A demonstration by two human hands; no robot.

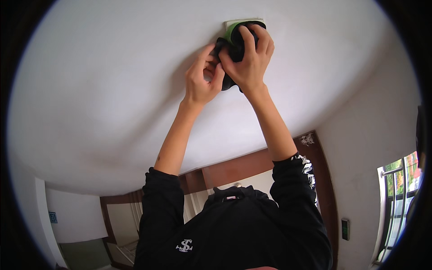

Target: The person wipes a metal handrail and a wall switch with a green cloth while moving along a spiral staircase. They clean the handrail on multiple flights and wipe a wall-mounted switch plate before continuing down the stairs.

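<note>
A black-and-green object (pixel 236 50), its exact kind unclear, is against the white wall-like surface in the upper middle of the head view. My right hand (pixel 251 57) grips it from the near side, with fingers curled over its upper part and the thumb on its lower left. My left hand (pixel 202 77) is at its left edge, fingers bent and fingertips close to a black part; whether they hold it is hidden. Behind the object shows the edge of a pale square plate (pixel 233 23). A black part hangs below, between my wrists.
A reddish-brown frame (pixel 329 189) lies beyond my right arm. At the right are a barred window (pixel 396 195) and a small dark panel with a pale rim (pixel 345 229) on the wall. A blue sign (pixel 53 217) is at the lower left. My black top fills the lower middle.
</note>
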